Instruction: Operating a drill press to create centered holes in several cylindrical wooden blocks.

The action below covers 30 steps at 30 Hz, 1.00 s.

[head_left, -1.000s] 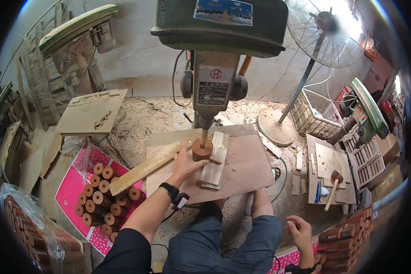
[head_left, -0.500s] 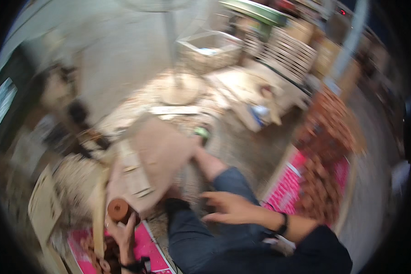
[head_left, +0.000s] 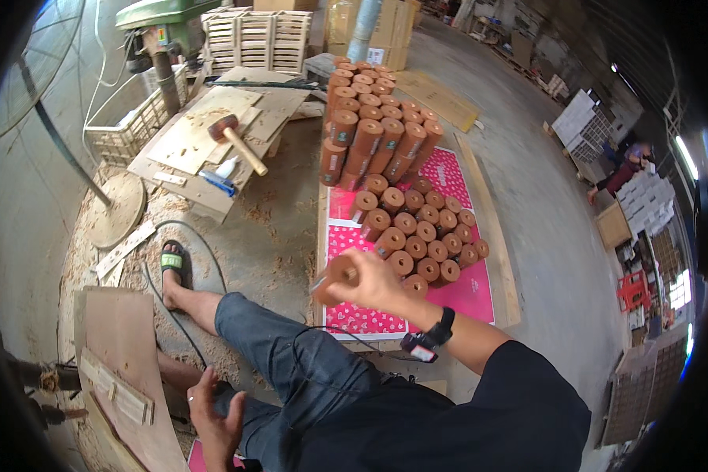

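My right hand (head_left: 374, 279) grips a reddish-brown cylinder (head_left: 332, 277) with a hole through its middle. It holds the piece tilted over the near left part of a pink patterned sheet (head_left: 362, 316). Beyond the hand, several short brown cylinders (head_left: 425, 230) stand on end in rows, their holes facing up. Behind these, more of them are stacked into a taller block (head_left: 366, 138). My left hand (head_left: 216, 417) is raised beside my left leg, fingers apart and nothing in it, nearest to a brown work board (head_left: 126, 330).
A mallet (head_left: 236, 141), a blue tool (head_left: 217, 182) and wood sheets lie on a low table (head_left: 200, 206). Left of it stand a slatted crate (head_left: 118, 130) and a round-based pole (head_left: 118, 211). A black cable (head_left: 185, 329) crosses the shavings-covered floor. Another person (head_left: 625, 169) is far right.
My view has swung to the right. The brown cylinder that was in my left hand is gone from it; my right hand, empty before, now holds one over the pink sheet.
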{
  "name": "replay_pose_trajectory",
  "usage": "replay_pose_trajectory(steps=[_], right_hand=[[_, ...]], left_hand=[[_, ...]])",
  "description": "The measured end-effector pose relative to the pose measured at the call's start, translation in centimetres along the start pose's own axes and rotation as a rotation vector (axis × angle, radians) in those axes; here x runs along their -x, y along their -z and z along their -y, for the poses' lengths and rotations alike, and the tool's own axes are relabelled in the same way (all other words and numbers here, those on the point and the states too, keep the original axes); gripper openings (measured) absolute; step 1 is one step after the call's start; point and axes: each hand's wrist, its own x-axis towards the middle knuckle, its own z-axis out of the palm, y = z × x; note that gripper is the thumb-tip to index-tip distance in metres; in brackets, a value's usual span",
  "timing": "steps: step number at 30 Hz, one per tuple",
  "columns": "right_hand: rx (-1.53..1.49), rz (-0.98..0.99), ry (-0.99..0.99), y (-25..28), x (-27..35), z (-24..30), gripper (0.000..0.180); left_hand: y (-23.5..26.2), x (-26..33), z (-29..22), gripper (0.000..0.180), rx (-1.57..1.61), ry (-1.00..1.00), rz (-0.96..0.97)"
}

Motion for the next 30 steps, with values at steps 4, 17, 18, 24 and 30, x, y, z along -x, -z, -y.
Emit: replay_pose_trajectory(steps=[4,17,18,24,30], right_hand=[[-0.074,-0.101,-0.552,0.4,3.3,-11.3,0.066],[-0.126,-0.700,-1.223,-1.4,14.3,-26.7,0.088],[-0.225,-0.715,-1.216,-0.6,13.7,-27.8,0.092],[-0.848,-0.897,-1.363,-1.4,11.9,-29.3,0.107],[-1.209,-1.009,-1.235,-1.8,10.9,-32.9,0.113]], left_hand=[[1.3,0.9,2.7,0.054,-0.080,0.053,-0.022],[1.4,3.1,7.7,0.046,0.201,0.321,0.069],[1.3,3.1,7.8,0.045,0.232,0.381,0.059],[1.1,3.9,10.4,0.045,0.042,0.273,0.055],[1.6,6.2,11.1,0.045,0.062,0.606,0.029]])
